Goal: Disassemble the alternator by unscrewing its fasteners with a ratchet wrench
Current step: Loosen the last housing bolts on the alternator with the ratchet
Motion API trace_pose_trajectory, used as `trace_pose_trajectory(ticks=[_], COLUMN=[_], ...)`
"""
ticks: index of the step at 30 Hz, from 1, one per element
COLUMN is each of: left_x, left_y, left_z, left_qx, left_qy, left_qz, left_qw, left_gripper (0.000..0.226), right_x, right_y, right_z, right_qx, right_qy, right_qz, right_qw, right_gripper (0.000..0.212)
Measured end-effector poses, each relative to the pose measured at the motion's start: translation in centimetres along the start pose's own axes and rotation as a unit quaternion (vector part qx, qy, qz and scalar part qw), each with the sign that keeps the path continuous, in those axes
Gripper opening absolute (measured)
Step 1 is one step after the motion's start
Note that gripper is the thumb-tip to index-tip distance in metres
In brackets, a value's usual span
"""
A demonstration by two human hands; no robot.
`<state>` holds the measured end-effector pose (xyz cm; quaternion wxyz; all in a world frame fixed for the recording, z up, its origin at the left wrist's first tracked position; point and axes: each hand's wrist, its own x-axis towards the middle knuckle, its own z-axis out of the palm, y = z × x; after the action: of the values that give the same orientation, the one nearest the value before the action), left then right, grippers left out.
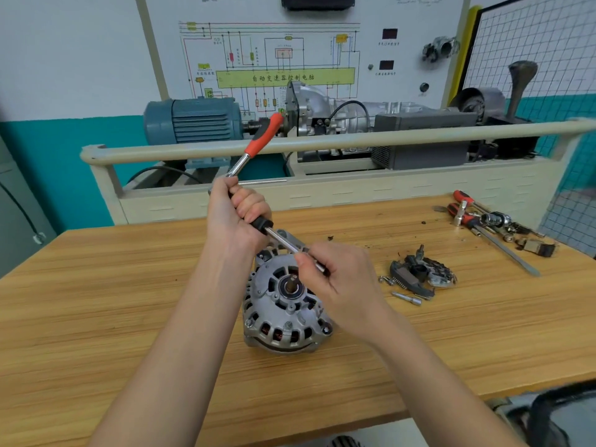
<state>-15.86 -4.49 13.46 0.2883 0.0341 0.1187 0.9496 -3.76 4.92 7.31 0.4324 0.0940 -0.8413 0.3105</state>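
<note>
Orange-gripped, the ratchet wrench (258, 146) slants up and away from the left hand (237, 217), whose fingers curl tight round its head and a black-collared extension bar (283, 241). That bar runs down right into the right hand (338, 282), pinched between thumb and fingers. Beneath both hands the alternator (283, 308) sits on the wooden table (129, 301). Further right lie removed parts (419, 275) and loose tools (490, 221).

A wooden workbench (129, 317) carries the alternator (283, 314) near its middle, shaft end up. To its right lie a dark removed part (419, 274), small screws (386, 280) and a bit (407, 298). At the far right corner sits a heap of red-handled tools (464, 211), sockets (496, 219) and a long screwdriver (509, 251)
</note>
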Motion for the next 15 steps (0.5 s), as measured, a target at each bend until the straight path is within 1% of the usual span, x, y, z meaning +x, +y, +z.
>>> trace_pose_trajectory(ticks=[2, 4, 7, 11, 13, 15], left_x=[0.8, 1.6, 2.6, 3.7, 4.0, 4.4], left_y=[-0.8, -1.4, -2.4, -3.6, -3.8, -3.8], left_z=[0.3, 0.4, 0.4, 0.6, 0.8, 1.1], left_qx=[0.003, 0.007, 0.005, 0.009, 0.033, 0.063], left_qy=[-0.009, -0.019, -0.03, -0.024, -0.024, -0.027], left_qz=[-0.012, -0.021, -0.032, -0.031, -0.013, 0.009], left_qw=[1.0, 1.0, 0.999, 0.999, 0.999, 0.998], left_gripper=[0.044, 0.046, 0.047, 0.044, 0.042, 0.042], right_x=[0.0, -0.1, 0.1, 0.0, 0.0, 0.3], right_y=[0.6, 1.1, 1.8, 2.8, 3.3, 4.0], right_z=[0.0, 0.0, -0.3, -0.7, -0.6, -0.7], right_qx=[0.084, 0.166, 0.209, 0.242, 0.264, 0.276], right_qy=[0.001, 0.001, 0.005, 0.02, 0.012, -0.014], right_qz=[0.071, 0.127, 0.151, 0.187, 0.229, 0.255], right_qw=[0.994, 0.978, 0.966, 0.952, 0.937, 0.927], right_gripper=[0.037, 0.038, 0.041, 0.041, 0.046, 0.045])
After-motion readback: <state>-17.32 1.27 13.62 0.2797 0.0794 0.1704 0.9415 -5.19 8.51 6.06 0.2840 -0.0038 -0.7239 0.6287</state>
